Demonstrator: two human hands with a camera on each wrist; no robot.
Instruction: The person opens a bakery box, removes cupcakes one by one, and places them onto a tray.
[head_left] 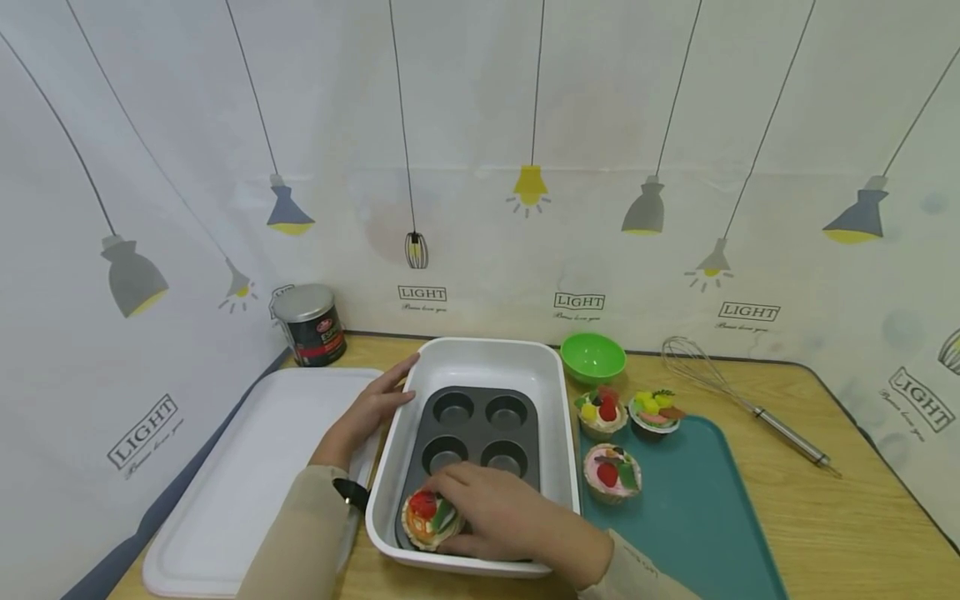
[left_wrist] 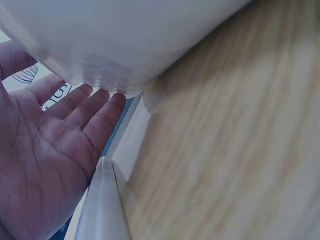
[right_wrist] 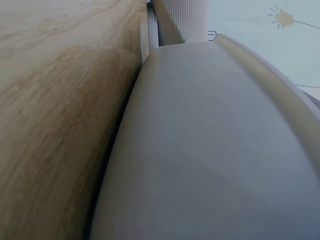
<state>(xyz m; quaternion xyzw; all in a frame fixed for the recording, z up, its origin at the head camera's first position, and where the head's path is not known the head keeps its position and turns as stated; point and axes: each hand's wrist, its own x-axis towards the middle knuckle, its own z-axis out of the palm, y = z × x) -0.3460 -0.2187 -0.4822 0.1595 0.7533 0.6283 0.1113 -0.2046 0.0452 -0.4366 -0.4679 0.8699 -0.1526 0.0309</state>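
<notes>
My right hand grips a fruit tart with a red and orange topping, over the near left corner of a dark muffin tin. Several round cups of the tin show; its near right part is hidden under that hand. The tin lies inside a deep white rectangular tray. At the tray's left side my left hand touches the rim, and in the left wrist view its extended fingertips meet the outer wall. The right wrist view shows mostly the tray's outside wall, with the hand out of sight.
Three more fruit tarts stand right of the white tray, by a teal tray. A green bowl, a whisk and a coffee can stand or lie farther back. A flat white tray lies at left.
</notes>
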